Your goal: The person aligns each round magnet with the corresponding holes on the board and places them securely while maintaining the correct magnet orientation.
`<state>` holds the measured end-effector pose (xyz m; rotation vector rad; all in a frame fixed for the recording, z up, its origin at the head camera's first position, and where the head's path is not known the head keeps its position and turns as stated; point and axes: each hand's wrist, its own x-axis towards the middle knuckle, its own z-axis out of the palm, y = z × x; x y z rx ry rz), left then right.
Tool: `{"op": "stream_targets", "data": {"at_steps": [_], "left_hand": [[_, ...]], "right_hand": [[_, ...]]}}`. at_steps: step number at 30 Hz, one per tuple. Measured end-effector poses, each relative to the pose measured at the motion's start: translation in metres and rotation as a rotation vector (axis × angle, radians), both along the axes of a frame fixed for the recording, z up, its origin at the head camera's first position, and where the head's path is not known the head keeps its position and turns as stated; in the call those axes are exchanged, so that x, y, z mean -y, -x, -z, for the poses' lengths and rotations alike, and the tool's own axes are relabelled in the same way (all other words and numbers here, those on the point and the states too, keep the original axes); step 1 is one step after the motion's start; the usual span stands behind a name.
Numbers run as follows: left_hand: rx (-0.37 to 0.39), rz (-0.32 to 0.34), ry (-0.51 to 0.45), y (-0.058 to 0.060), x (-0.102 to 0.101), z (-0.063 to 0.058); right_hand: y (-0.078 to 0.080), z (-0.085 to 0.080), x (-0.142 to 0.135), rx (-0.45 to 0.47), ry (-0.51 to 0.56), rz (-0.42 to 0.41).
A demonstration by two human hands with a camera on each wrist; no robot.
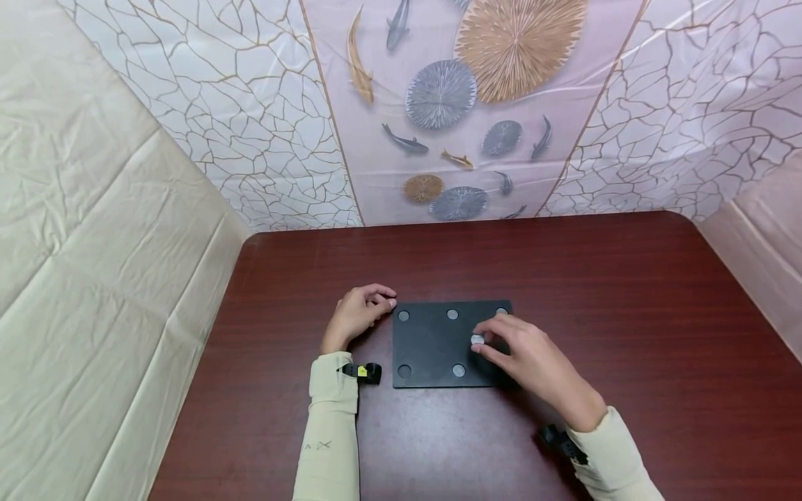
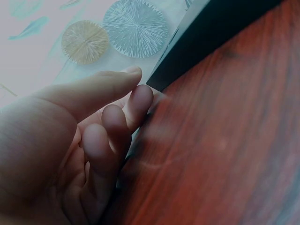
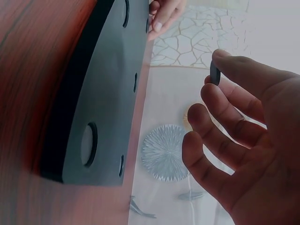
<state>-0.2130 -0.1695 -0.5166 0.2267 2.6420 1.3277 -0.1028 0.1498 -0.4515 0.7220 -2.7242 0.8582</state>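
A flat black board [image 1: 432, 344] with round recesses lies on the table. My right hand [image 1: 529, 355] is over the board's right half, pinching a small grey coin-like disc [image 1: 477, 339] between thumb and fingertip. In the right wrist view the disc [image 3: 215, 74] is edge-on and raised off the board, the other fingers loosely bent. Grey discs [image 1: 452, 314] fill several recesses; the front left recess [image 1: 404, 371] looks darker. At the board's back left corner rests my left hand [image 1: 360, 313], fingers loosely bent, with nothing between them. Whether its fingertips touch the board is unclear.
The reddish-brown wooden table [image 1: 301, 271] extends around the board. Behind it hangs a patterned sheet [image 1: 407, 167], with a pale cloth wall [image 1: 125, 278] on the left and another on the right. Both wrists wear black straps.
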Motion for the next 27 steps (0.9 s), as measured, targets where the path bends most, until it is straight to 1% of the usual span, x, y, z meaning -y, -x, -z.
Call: {"op": "stream_targets", "data": {"at_steps": [7,11,27], "left_hand": [[0.003,0.0,-0.001,0.0,0.0,-0.001],[0.004,0.001,0.0,0.0,0.0,0.0],[0.006,0.005,-0.006,0.001,0.0,0.0]], "right_hand": [[-0.001,-0.001,0.005,0.028,-0.02,-0.004],[0.0,-0.001,0.008,0.03,-0.044,-0.012],[-0.001,-0.003,0.02,0.04,-0.076,-0.042]]}}
